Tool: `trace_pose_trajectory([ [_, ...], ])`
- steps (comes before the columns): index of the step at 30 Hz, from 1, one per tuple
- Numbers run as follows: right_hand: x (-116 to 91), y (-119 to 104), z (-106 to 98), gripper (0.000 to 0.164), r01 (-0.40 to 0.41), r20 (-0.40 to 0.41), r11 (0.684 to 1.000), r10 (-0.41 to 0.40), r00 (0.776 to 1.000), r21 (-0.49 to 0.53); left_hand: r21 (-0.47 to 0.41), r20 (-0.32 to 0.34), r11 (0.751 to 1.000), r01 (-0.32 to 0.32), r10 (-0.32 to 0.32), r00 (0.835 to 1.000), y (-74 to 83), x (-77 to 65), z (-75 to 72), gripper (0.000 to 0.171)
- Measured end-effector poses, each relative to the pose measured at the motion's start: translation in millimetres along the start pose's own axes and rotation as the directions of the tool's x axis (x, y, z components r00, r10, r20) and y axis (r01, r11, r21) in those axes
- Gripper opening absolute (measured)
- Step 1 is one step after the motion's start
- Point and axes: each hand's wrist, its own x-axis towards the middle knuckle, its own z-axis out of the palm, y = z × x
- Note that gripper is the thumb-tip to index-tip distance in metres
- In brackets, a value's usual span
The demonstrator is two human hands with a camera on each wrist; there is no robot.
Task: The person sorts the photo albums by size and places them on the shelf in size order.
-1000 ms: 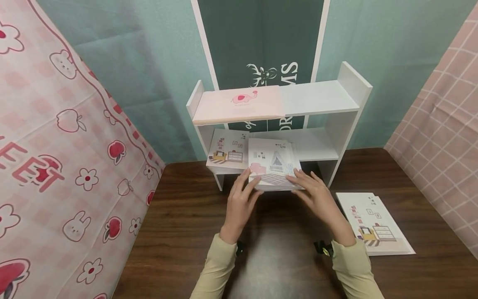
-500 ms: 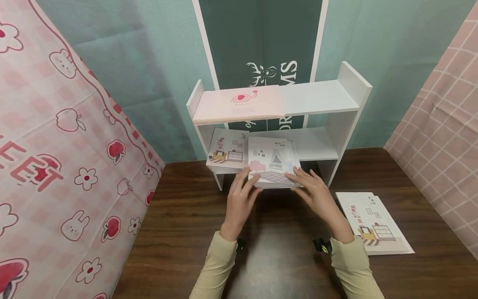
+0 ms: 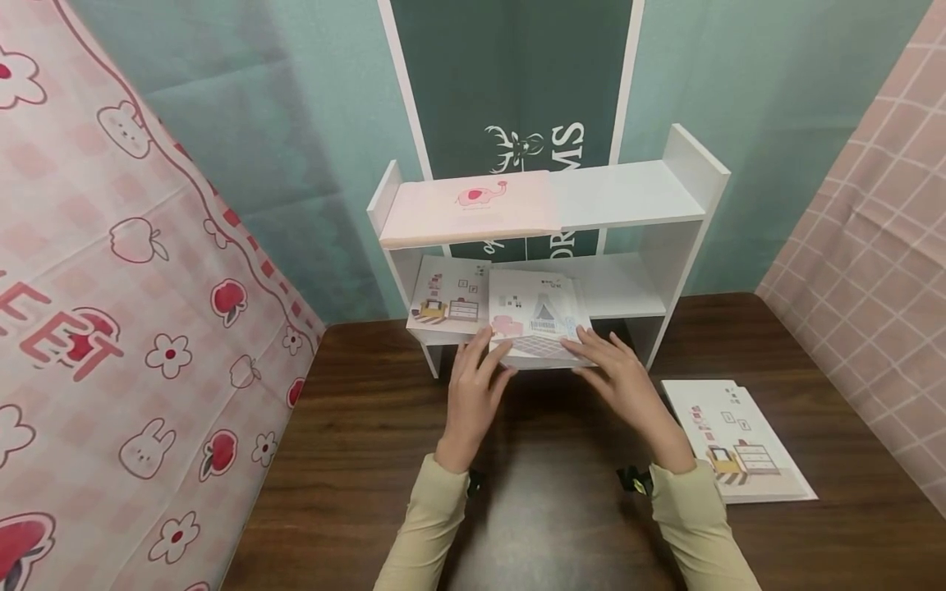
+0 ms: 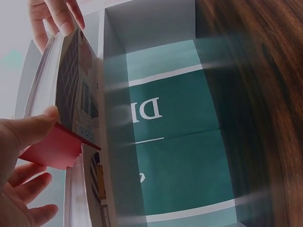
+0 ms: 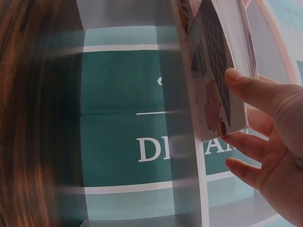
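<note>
Both hands are at the front corners of a stack of white-covered books (image 3: pixel 534 308), which lies partly on the middle shelf and sticks out over its front. My left hand (image 3: pixel 473 394) has its fingers over the left corner and its thumb against the front page edge. At the right corner, my right hand (image 3: pixel 617 377) holds the stack the same way, with its thumb (image 5: pixel 251 87) on the page edge. The top cover shows a grey tent, a barcode and a pink shape. To its left, another illustrated book (image 3: pixel 449 295) lies flat on the shelf.
The small white shelf unit (image 3: pixel 683 238) stands on a dark wooden table (image 3: pixel 355 460). A pink elephant book (image 3: pixel 473 209) lies on its top board. More books (image 3: pixel 742 443) lie at the table's right. Patterned cloths (image 3: pixel 170 328) hang around the table.
The stack has slid slightly farther back on the shelf, with both hands staying at its front corners. The other books have not moved.
</note>
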Motion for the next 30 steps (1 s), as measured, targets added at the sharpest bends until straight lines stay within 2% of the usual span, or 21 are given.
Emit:
trace_pose_trajectory([
  [5, 2, 0, 1, 0.054, -0.006, 0.012, 1.000, 0.006, 1.000, -0.010, 0.028, 0.022, 0.999, 0.019, -0.020, 1.000, -1.0, -0.2, 0.6, 0.045],
  [12, 5, 0, 1, 0.051, 0.013, 0.002, 1.000, -0.013, 1.000, -0.019, 0.032, 0.029, 0.999, 0.011, -0.012, 1.000, -3.4, 2.2, 2.8, 0.050],
  [30, 12, 4, 3, 0.051, 0.011, 0.003, 0.999, -0.011, 1.000, -0.032, 0.056, 0.075, 0.998, 0.026, -0.030, 0.997, -7.9, 9.6, 4.1, 0.045],
])
